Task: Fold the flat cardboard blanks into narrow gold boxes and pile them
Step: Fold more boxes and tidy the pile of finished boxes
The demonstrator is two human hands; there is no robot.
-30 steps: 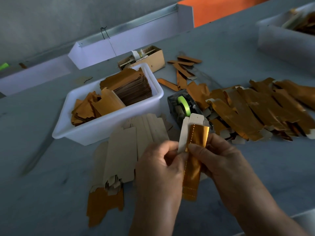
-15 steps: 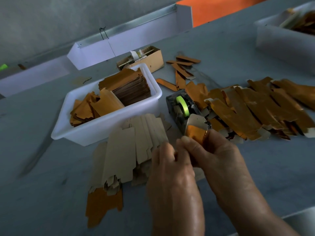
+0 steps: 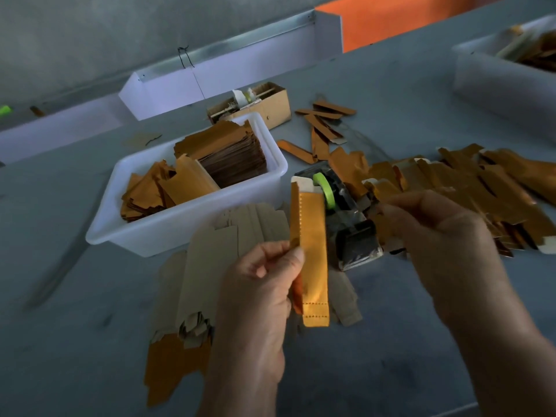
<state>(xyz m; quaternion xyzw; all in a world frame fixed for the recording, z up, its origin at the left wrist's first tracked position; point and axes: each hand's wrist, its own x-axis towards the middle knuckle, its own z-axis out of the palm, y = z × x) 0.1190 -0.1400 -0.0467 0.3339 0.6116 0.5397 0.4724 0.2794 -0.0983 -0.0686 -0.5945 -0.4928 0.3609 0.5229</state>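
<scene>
- The left hand (image 3: 264,284) pinches a narrow gold box (image 3: 311,251) near its lower half and holds it almost upright above the table (image 3: 90,341). Its top flap looks not yet closed.
- The right hand (image 3: 433,236) is apart from the box, near the tape dispenser (image 3: 346,218). The fingers are curled; if they hold a small piece of tape, the picture does not show it.
- Under the hands lies a fan of flat blanks (image 3: 228,251), grey side up. More blanks stand in the white tub (image 3: 186,230), and a pile of folded boxes (image 3: 481,188) lies at the right, touching the dispenser.
- Risk: the box hangs from one pinch only, so it could turn or slip when the other hand comes to it.
- Risk: too hard a squeeze may crush the thin walls or open the side seam.
- Risk: if tape is put on, it may sit crooked, because the box has no support from the table.
- Risk: the pile is loose and crowds the dispenser, so one more box could slide off it.
</scene>
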